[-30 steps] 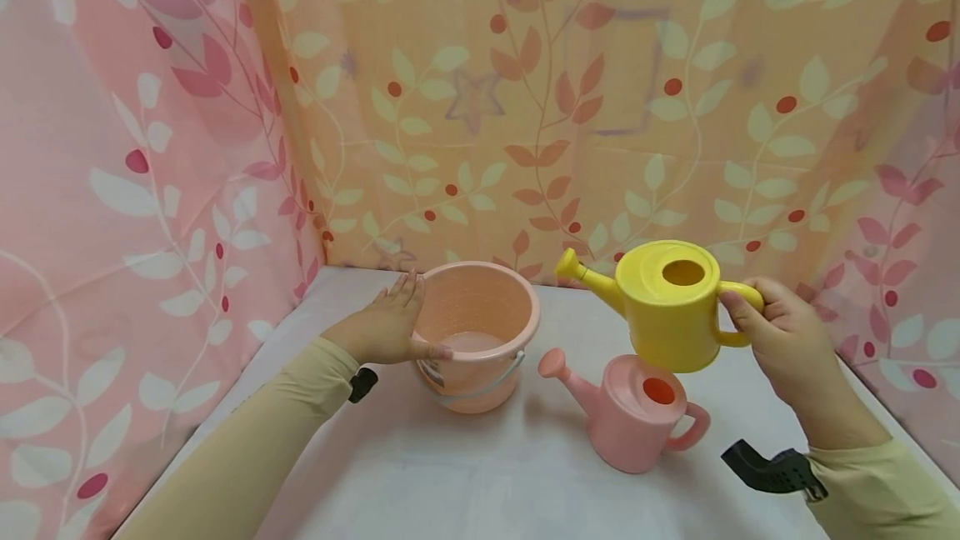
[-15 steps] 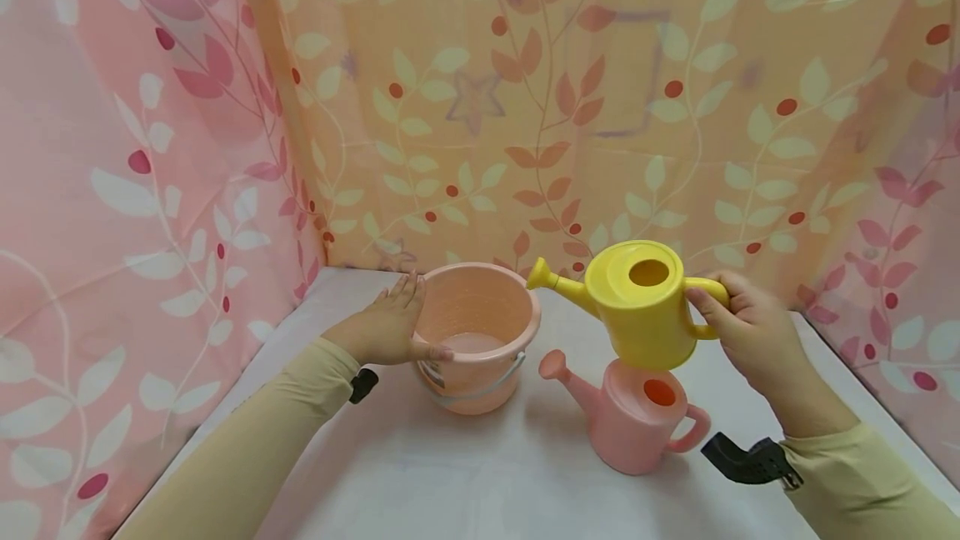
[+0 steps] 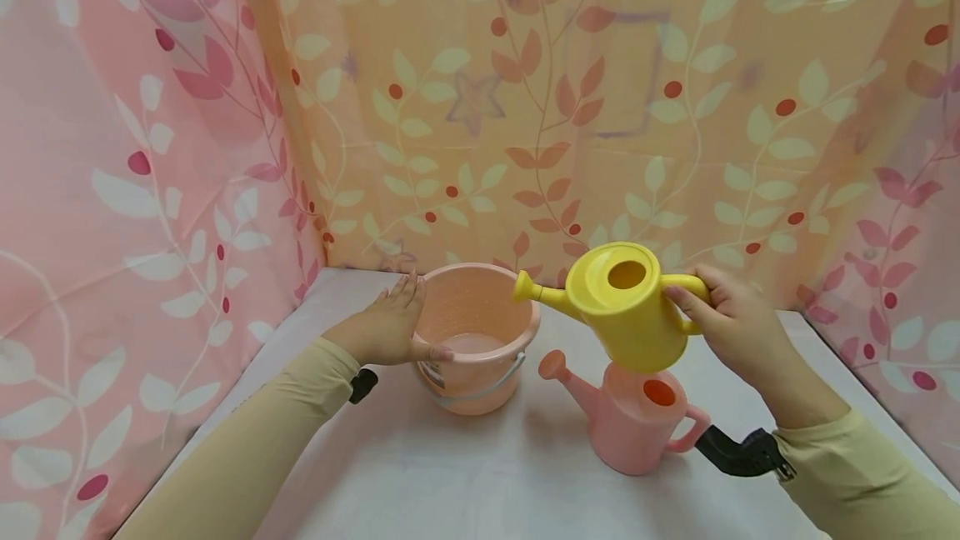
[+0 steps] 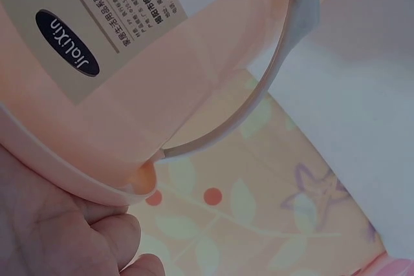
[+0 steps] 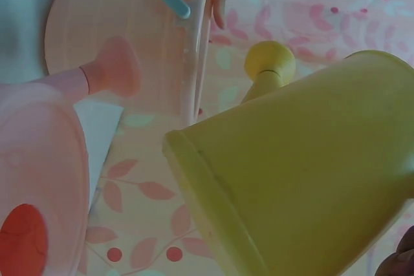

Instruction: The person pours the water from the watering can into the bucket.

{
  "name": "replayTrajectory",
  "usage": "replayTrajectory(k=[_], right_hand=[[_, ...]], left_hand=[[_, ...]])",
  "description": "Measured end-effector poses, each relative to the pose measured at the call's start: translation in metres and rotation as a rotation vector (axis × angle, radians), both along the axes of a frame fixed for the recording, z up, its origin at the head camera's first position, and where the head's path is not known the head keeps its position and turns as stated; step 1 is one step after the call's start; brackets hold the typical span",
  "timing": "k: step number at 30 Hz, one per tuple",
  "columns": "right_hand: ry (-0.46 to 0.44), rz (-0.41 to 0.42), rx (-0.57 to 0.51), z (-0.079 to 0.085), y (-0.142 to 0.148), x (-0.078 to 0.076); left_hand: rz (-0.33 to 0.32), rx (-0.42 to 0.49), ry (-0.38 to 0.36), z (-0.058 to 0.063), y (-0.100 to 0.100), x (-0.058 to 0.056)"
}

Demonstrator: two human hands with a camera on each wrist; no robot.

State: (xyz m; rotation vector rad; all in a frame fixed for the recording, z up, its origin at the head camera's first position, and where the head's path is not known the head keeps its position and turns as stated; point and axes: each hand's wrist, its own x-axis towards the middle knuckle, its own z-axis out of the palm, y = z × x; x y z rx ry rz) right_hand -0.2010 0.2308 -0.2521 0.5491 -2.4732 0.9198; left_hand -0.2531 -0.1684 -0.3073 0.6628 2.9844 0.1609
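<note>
A yellow watering can (image 3: 630, 307) hangs in the air, gripped at its handle by my right hand (image 3: 735, 327). It tilts left, and its sprinkler head is at the right rim of the pink bucket (image 3: 480, 382). My left hand (image 3: 386, 323) rests on the bucket's left rim, fingers straight, thumb along the front. The right wrist view shows the yellow watering can (image 5: 304, 166) close up, beside the bucket (image 5: 149, 30). Below the yellow can stands a pink watering can (image 3: 637, 432) on the table, its spout toward the bucket.
The bucket's pale handle (image 3: 480, 394) hangs down at the front. A label (image 4: 84, 30) shows on the bucket in the left wrist view. Floral cloth (image 3: 600, 107) walls in the back and sides of the white table (image 3: 450, 482).
My right hand has carried the yellow watering can leftward to the bucket's rim, and the can now tips slightly more to the left. The left hand, bucket and pink watering can have stayed put.
</note>
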Motion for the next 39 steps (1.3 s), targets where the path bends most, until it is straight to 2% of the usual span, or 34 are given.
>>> replayTrajectory(k=[7, 14, 31, 39], right_hand=[[-0.013, -0.012, 0.037, 0.005, -0.004, 0.000], [-0.054, 0.031, 0.052, 0.008, -0.009, 0.001], [-0.060, 0.063, 0.115, 0.016, -0.012, -0.002], [-0.087, 0.043, 0.138, 0.021, -0.012, -0.001]], left_hand=[[0.003, -0.008, 0.003, 0.000, 0.000, 0.000], [0.005, -0.009, 0.001, 0.001, 0.001, 0.001], [0.006, -0.006, -0.004, 0.003, 0.001, 0.002], [0.005, -0.009, -0.002, 0.002, 0.001, 0.001]])
